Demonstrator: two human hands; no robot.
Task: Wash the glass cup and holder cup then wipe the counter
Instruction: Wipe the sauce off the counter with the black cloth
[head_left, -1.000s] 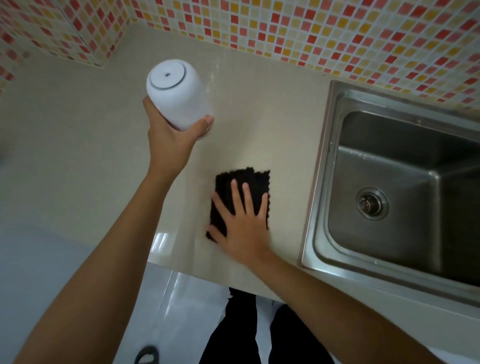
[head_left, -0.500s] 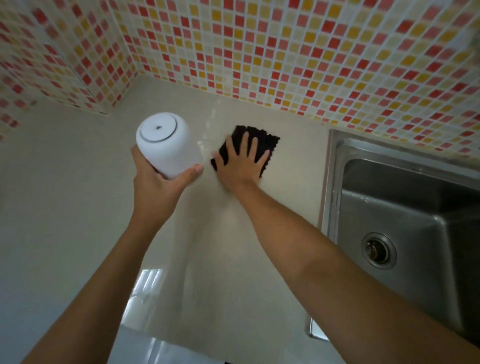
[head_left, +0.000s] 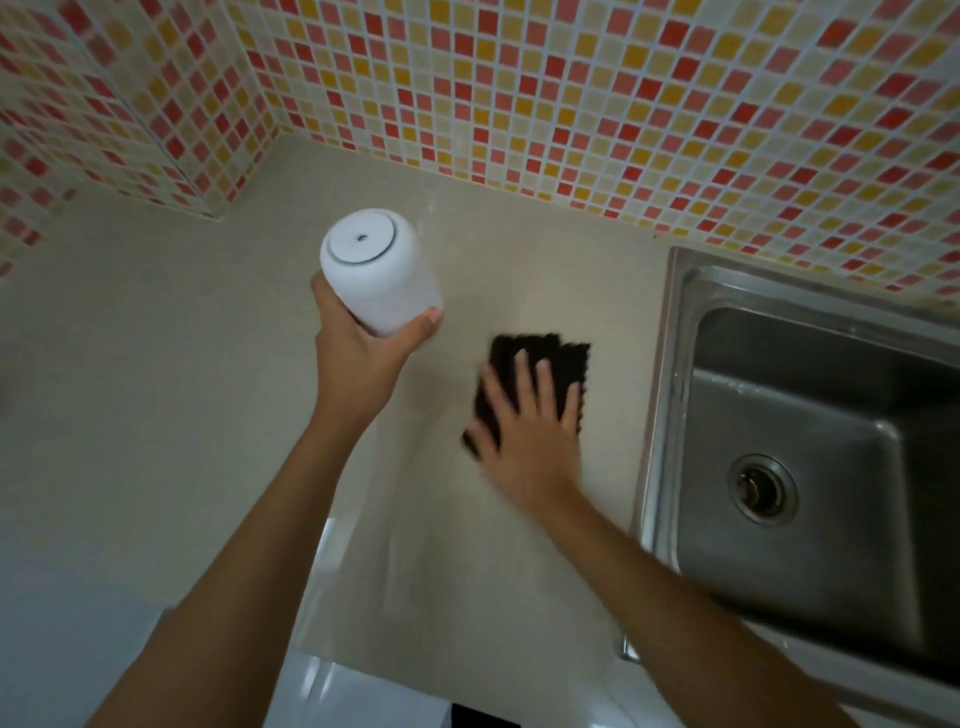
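My left hand (head_left: 358, 358) grips a white holder cup (head_left: 376, 267), held upside down above the beige counter (head_left: 156, 389) with its flat base facing up. My right hand (head_left: 530, 431) lies flat, fingers spread, pressing a black cloth (head_left: 569, 364) onto the counter just left of the sink. The cloth's lower part is hidden under my palm. No glass cup is in view.
A steel sink (head_left: 810, 467) with a round drain (head_left: 761, 491) fills the right side. Mosaic-tiled walls (head_left: 519, 78) in red, orange and cream close the back and left, meeting in a corner. The counter's front edge runs along the bottom left.
My right hand slid the cloth from near the front edge up toward the back wall, then back down and right toward the sink. My left hand kept the cup lifted.
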